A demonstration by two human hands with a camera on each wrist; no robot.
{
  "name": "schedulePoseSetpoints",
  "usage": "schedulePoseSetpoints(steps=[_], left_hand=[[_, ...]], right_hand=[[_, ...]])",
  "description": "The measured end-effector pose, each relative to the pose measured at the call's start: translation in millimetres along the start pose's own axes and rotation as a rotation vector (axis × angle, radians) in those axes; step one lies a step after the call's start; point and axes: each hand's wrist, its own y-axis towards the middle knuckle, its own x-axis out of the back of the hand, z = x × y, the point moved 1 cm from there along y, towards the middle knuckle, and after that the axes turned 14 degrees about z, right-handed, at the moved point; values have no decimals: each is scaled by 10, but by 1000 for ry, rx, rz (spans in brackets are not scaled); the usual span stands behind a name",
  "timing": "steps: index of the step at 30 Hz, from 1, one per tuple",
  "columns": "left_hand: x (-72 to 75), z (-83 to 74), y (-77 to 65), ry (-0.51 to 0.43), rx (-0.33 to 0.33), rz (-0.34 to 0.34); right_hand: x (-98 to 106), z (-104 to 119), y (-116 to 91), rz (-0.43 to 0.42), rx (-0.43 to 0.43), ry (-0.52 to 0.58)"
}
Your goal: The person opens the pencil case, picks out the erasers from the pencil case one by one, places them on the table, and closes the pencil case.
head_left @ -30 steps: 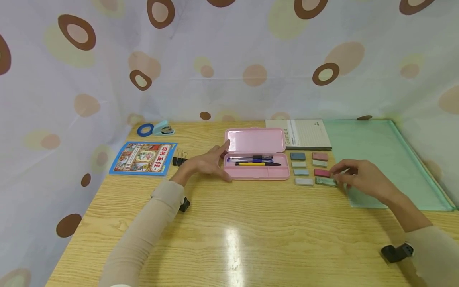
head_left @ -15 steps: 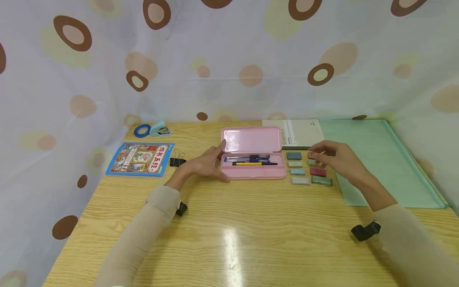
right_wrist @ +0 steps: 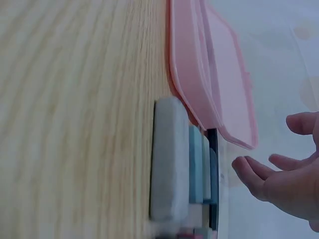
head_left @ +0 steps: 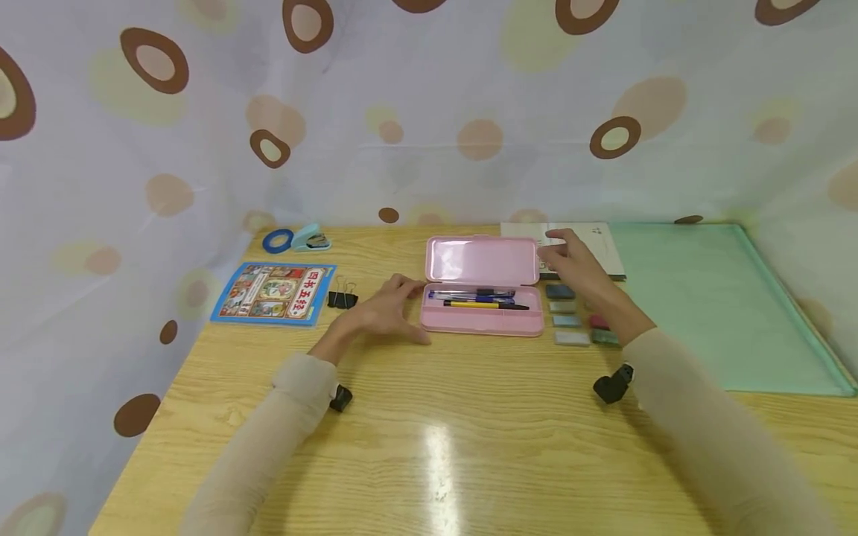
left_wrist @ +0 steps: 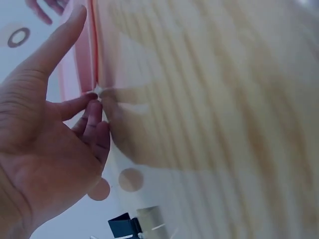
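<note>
An opened pink pencil case (head_left: 462, 321) lies on the table with its lid (head_left: 481, 259) folded back. A yellow pen (head_left: 472, 304) and blue pens (head_left: 462, 295) lie in its long compartment. At the case's left end is my left hand (head_left: 383, 311), thumb stretched out and fingertips right at the edge; in the left wrist view the fingers are gently bent. My right hand (head_left: 578, 269) hovers by the lid's right corner, fingers spread and holding nothing. Below it, block-shaped erasers stand in two columns, among them a white eraser (right_wrist: 169, 159); the right column is partly hidden by the hand.
Behind the erasers lies a notebook (head_left: 596, 242), with a translucent green folder (head_left: 717, 313) to the right. Left of the case are a black binder clip (head_left: 342, 300), a blue-edged book (head_left: 275, 293), a light blue stapler (head_left: 311, 238) and blue tape (head_left: 278, 240).
My right hand has moved left and back from the right column of erasers to the lid's right corner. The left hand's fingers have slid slightly down from the lid's side.
</note>
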Motion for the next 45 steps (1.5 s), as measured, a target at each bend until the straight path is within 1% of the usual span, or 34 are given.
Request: schedulePoseSetpoints(steps=[2,6,8,10,12,15,17,18,20,25,27,29,32,36,41,45], left_hand=[[-18,-27,44,21,-5,-14],[-42,-42,110,42,5,-34],[-51,-43,135,60,12,-35],[-58,-49,157,69,18,-31],[-60,-56,172,82,23,-26],[-60,-60,189,96,34,-22],[-55,-61,195,104,39,-19],[-52,-59,199,110,41,-16],[-44,-56,199,119,44,-13],[-12,-47,177,117,27,-11],[3,-45,166,108,16,-6],[17,-52,158,103,9,2],[28,-62,163,95,-2,19],[28,-59,171,85,-4,31],[28,-43,163,71,-5,31],[29,-39,155,73,-7,29]], right_hand=[[-28,11,84,-7,-28,58],[-74,42,184,-55,-32,191],[-85,56,189,-97,12,276],[-83,62,168,-146,75,311],[-73,59,139,-177,153,322],[-64,55,80,-187,255,265],[-62,50,36,-155,304,202],[-67,55,6,-127,319,164],[-81,56,-48,-57,340,51],[-184,48,-107,127,340,-252],[-245,38,-97,181,347,-310],[-303,33,-87,232,357,-336],[-366,16,-77,262,366,-370],[-409,13,-75,262,360,-392],[-433,38,-82,271,320,-367],[-458,60,-92,259,290,-374]])
